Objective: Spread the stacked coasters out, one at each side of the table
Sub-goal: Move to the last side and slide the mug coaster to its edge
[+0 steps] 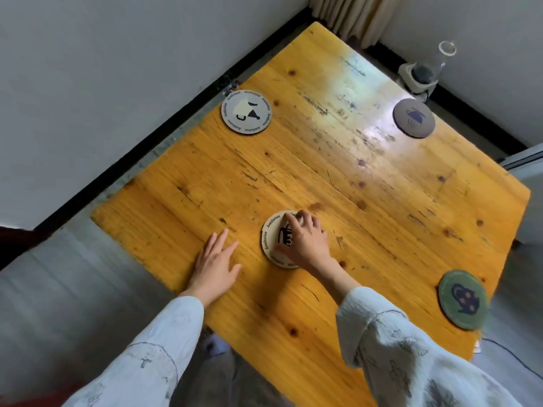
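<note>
Round coasters lie on a yellow wooden table. A beige coaster with black print sits near the table's near edge, and my right hand rests on top of it with fingers curled over its far rim. Beside it to the left, my left hand lies flat on the bare wood, fingers apart, holding nothing. A grey-white coaster lies by the left edge, a dark grey-brown one by the far right edge, and a green one by the near right edge.
A glass flask on a white base stands on the floor past the far edge, near a curtain. White walls with a black skirting run close along the left side. A white object stands at the right.
</note>
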